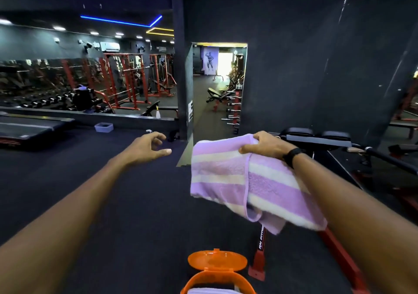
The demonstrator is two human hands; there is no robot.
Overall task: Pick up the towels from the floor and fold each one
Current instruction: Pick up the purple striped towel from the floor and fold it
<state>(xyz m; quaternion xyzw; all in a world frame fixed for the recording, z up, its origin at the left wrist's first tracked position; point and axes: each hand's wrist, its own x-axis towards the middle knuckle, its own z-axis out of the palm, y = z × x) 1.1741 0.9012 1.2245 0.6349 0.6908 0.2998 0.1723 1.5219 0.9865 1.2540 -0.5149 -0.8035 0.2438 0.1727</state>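
A purple and cream striped towel hangs doubled over in the air at the right of the view. My right hand grips its top edge, and a dark band sits on that wrist. My left hand is stretched out to the left of the towel, fingers spread and curled, with nothing in it. At the bottom edge stands an orange container with its lid flipped open and pale purple cloth showing inside.
Dark rubber floor stretches ahead. A red-framed gym bench stands at the right. A treadmill, a small pale tub and a spray bottle lie along a mirrored wall at the left. A doorway opens ahead.
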